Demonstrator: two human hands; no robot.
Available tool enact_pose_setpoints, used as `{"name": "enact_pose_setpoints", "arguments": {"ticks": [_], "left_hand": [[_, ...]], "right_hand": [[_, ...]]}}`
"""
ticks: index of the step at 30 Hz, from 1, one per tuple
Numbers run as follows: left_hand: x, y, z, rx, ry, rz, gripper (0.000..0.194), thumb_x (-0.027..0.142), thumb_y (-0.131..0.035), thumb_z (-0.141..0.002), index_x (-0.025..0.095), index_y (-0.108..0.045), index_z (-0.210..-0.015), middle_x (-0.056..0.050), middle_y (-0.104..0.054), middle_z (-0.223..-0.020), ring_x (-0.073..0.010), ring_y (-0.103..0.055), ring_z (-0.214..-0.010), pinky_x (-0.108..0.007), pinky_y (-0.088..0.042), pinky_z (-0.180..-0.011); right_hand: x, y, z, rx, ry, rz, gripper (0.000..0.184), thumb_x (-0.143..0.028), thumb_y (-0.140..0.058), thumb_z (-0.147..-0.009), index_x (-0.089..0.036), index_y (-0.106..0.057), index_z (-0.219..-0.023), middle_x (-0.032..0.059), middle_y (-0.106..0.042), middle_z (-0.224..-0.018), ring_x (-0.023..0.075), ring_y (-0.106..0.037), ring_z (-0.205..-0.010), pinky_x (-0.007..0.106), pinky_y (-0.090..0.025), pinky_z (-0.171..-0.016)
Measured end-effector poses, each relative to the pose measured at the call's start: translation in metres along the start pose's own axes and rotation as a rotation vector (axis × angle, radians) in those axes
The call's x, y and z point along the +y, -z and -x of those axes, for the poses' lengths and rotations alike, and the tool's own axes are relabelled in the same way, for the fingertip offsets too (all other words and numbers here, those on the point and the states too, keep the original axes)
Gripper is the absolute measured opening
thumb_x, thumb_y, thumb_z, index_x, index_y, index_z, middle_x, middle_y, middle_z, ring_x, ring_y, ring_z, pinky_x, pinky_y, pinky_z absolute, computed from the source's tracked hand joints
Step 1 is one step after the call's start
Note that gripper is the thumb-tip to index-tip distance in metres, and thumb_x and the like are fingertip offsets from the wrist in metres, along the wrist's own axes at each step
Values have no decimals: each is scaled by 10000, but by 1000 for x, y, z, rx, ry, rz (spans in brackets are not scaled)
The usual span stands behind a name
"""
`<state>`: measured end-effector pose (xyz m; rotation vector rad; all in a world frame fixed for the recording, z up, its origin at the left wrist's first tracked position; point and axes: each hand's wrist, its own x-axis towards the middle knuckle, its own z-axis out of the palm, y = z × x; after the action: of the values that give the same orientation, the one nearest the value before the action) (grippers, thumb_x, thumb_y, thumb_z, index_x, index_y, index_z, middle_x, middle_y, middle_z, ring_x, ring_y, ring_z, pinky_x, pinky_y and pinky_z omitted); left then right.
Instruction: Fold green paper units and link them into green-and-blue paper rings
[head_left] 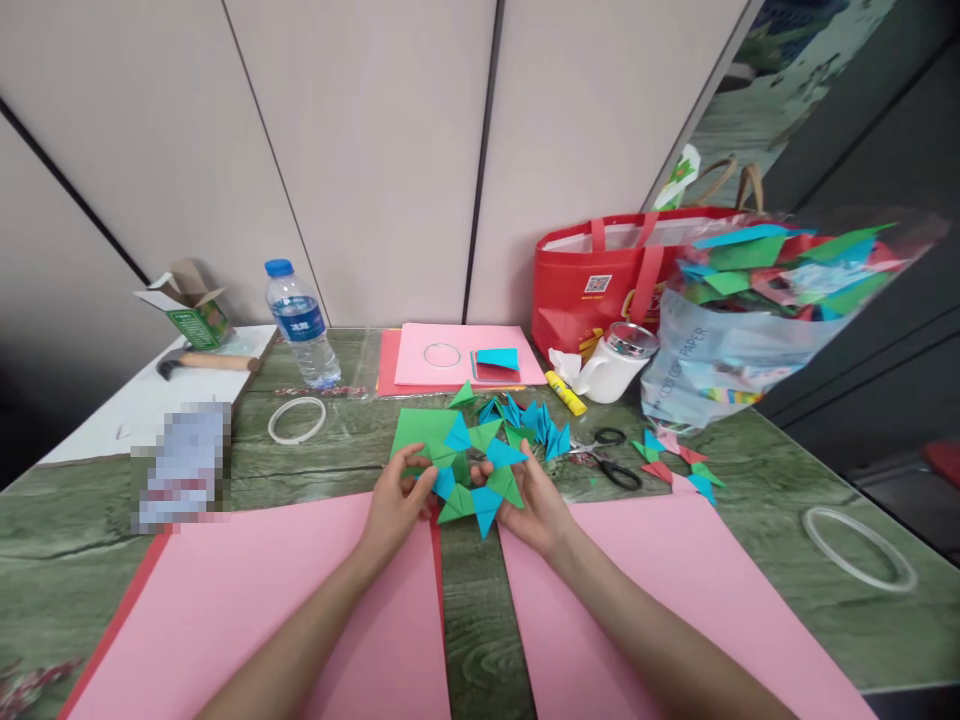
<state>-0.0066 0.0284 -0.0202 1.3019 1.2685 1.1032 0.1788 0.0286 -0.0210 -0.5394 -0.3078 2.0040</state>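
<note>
Between my two hands is a star-shaped ring of folded paper (486, 505), its points alternating green and blue. My left hand (401, 495) grips its left side, fingers curled against the edge. On the opposite side my right hand (541, 500) holds the ring, thumb along the edge and the other fingers partly hidden behind. A green paper sheet (411, 430) lies just behind the ring. Beyond it are several folded blue paper pieces (536, 418) in a loose pile. Black-handled scissors (616, 472) rest to the right, near a smaller multicoloured paper ring (701, 470).
Pink sheets (300, 600) lie to both sides in front. Along the back stand a water bottle (304, 330), a red bag (577, 290), a white mug (611, 370) and a bag of coloured paper (735, 350). A hammer (217, 362) and a tape ring (859, 550) lie at the sides.
</note>
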Motion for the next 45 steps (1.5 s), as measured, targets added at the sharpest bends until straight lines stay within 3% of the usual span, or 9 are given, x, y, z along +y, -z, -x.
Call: {"name": "enact_pose_setpoints", "arguments": {"ticks": [4,10,15,21,27,33,37,41,45], "left_hand": [[2,-2,1,24,-30,-4,486,452,-537,-738,156,-444,-1112,-46,-574,-880,-84,-538,-457,-212,-442,-368],[2,-3,-2,-39,-30,-16,466,485,-465,-779,121,-494,-1069,38,-530,-472,-112,-501,-366,-206,-407,-365],[1,-3,-2,-23,-55,42,441,418,-600,-693,125,-540,-1018,48,-498,-531,-96,-482,-439,-190,-403,-388],[3,-1,-3,84,-52,139,485,378,-622,-678,141,-504,-1085,59,-484,-559,-95,-497,-506,-189,-406,-464],[4,0,-2,100,-13,168,436,370,-622,-685,141,-512,-1038,37,-538,-592,-92,-491,-507,-193,-399,-475],[8,1,-1,104,37,166,426,373,-627,-686,128,-520,-1018,32,-536,-587,-99,-492,-538,-190,-387,-484],[9,0,-1,77,56,186,389,414,-596,-706,143,-536,-979,24,-551,-593,-115,-512,-546,-206,-399,-502],[7,-2,1,-105,95,150,311,468,-530,-740,156,-530,-740,2,-574,-619,-117,-494,-482,-229,-399,-470],[5,-3,3,-34,33,45,344,468,-560,-713,164,-467,-582,33,-459,-529,-105,-433,-512,-202,-352,-484]], "right_hand": [[-2,0,3,-28,-2,10,439,-587,-467,-770,-164,-585,-797,13,-622,-641,173,-628,-743,303,-495,-691],[-8,4,5,-34,-16,11,345,-481,-466,-819,-160,-586,-781,15,-656,-680,169,-642,-748,263,-494,-613],[-7,5,5,30,-36,35,207,-324,-521,-805,-142,-608,-855,49,-701,-796,179,-656,-785,302,-491,-720],[-5,5,3,25,-42,65,160,-185,-549,-761,-160,-589,-914,63,-702,-876,212,-653,-858,396,-451,-842],[-4,2,2,66,-61,76,307,-366,-507,-830,-144,-555,-1036,93,-691,-920,223,-642,-904,400,-455,-844],[-3,4,0,115,-59,69,466,-541,-423,-823,-133,-567,-997,112,-686,-917,210,-652,-868,373,-473,-807],[-4,6,-3,96,-117,100,438,-506,-438,-833,-136,-565,-1029,105,-690,-888,209,-652,-856,370,-475,-786],[-6,8,-2,30,-124,128,418,-484,-490,-810,-135,-579,-1023,110,-688,-909,229,-643,-873,386,-463,-793],[-7,10,0,-17,-109,153,404,-465,-556,-772,-153,-583,-1026,116,-681,-934,242,-635,-897,411,-437,-829]]}}
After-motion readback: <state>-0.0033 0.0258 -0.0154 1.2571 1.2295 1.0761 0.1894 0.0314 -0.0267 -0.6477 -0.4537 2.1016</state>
